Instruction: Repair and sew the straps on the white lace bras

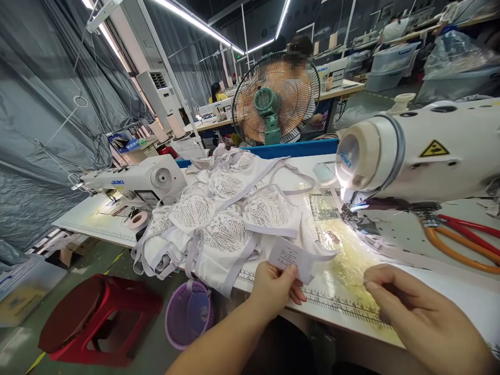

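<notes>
My left hand [273, 291] is closed on a white printed care label [288, 257], pinching its lower edge at the front of the sewing table. Behind the label lies a heap of white lace bras [227, 230] with pale grey edging, and some of them hang over the table edge. To the right, my right hand [425, 315] is held above the table edge with thumb and forefinger pressed together. Whatever may be between those fingertips is too small to make out. The white sewing machine [414, 146] stands beyond my right hand, its lamp lighting the needle area.
Orange-and-red-handled scissors [449, 242] lie under the machine arm. A second sewing machine [133, 179] stands at left. Below are a purple basket [170, 325] and a red stool [113, 317]. A large fan [269, 101] and a co-worker [300, 57] are behind the table.
</notes>
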Tool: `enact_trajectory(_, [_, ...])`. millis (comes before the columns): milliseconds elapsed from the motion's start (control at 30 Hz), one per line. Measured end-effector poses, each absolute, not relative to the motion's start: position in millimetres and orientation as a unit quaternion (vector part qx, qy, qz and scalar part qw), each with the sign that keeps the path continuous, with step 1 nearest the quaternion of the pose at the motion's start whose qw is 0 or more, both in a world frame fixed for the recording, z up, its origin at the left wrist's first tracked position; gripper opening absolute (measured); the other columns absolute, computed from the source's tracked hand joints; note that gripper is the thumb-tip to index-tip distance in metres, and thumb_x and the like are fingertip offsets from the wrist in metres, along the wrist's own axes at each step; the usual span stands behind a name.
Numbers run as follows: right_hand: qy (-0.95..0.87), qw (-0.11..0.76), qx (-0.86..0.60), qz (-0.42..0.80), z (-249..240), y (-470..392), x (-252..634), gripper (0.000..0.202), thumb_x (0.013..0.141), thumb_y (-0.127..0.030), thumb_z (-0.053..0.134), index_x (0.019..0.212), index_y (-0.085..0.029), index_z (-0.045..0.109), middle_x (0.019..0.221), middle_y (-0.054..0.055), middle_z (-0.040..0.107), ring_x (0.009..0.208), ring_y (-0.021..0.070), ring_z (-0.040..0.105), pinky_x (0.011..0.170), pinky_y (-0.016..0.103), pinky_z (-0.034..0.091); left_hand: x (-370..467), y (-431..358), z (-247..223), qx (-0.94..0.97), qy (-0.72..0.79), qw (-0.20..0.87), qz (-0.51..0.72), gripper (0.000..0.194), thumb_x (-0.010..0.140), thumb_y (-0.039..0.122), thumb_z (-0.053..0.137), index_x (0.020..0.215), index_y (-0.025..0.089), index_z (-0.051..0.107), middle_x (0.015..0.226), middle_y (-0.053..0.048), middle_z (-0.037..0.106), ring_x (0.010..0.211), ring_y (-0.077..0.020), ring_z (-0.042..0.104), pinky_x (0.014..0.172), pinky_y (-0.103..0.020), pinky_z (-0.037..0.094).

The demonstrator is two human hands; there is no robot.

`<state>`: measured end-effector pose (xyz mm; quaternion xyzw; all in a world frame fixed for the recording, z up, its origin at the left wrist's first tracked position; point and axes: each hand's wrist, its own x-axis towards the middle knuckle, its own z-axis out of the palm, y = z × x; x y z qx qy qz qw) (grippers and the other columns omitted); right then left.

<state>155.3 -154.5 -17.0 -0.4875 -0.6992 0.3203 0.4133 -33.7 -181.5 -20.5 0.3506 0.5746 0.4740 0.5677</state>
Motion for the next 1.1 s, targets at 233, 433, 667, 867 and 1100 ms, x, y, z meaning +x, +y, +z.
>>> enact_trajectory(233, [-0.713,0.283,-0.378,0.518,-7.7,-175.6,124.5,0.029,0.086,-0.04,0.037,0.066,-0.022,0.047,0.059,-0.001,0.05,0.056,0.0129,0.047,0.052,0.023,0.04,-34.5,-176.9,-20.6,0.351,0.568,0.586,0.46,0.056,0.057,0.069,0.056,0.051,0.013,0.051,0.038,-0.001,0.048,0.031,-0.0079,0.043,0.035,-0.021,0.032])
enact_trajectory(433, [-0.697,0.276,-0.473,0.463,-24.2,-183.6,118.2,0.032,0.083,-0.048,0.037,0.065,-0.022,0.043,0.057,-0.004,0.039,0.053,0.0116,0.038,0.049,0.022,0.034,-36.2,-176.7,-20.7,0.357,0.578,0.585,0.443,0.057,0.062,0.068,0.052,0.047,0.013,0.05,0.033,0.001,0.043,0.028,-0.0057,0.037,0.033,-0.02,0.026])
enact_trajectory(667, [-0.761,0.193,-0.427,0.449,-16.5,-178.0,119.6,0.035,0.082,-0.049,0.041,0.067,-0.023,0.058,0.055,-0.002,0.047,0.054,0.0141,0.047,0.05,0.024,0.039,-40.5,-179.1,-20.0,0.37,0.538,0.598,0.465,0.048,0.056,0.058,0.066,0.055,0.012,0.054,0.044,0.0,0.05,0.037,-0.0074,0.045,0.04,-0.021,0.034])
enact_trajectory(867, [-0.695,0.319,-0.379,0.522,-4.8,-181.7,114.4,0.034,0.082,-0.05,0.046,0.068,-0.022,0.06,0.09,0.005,0.057,0.076,0.0161,0.053,0.065,0.025,0.043,-40.3,-178.4,-21.4,0.386,0.525,0.583,0.487,0.041,0.063,0.052,0.063,0.07,0.013,0.053,0.043,0.003,0.05,0.036,-0.0071,0.042,0.04,-0.021,0.034])
enact_trajectory(1100, [-0.472,0.358,-0.373,0.714,-22.0,-187.4,86.5,0.036,0.079,-0.05,0.052,0.063,-0.017,0.052,0.05,-0.006,0.031,0.049,0.0073,0.024,0.047,0.022,0.02,-35.8,-181.2,-23.5,0.407,0.527,0.552,0.502,0.039,0.07,0.045,0.059,0.09,0.015,0.045,0.051,0.006,0.05,0.036,-0.0059,0.04,0.036,-0.018,0.03])
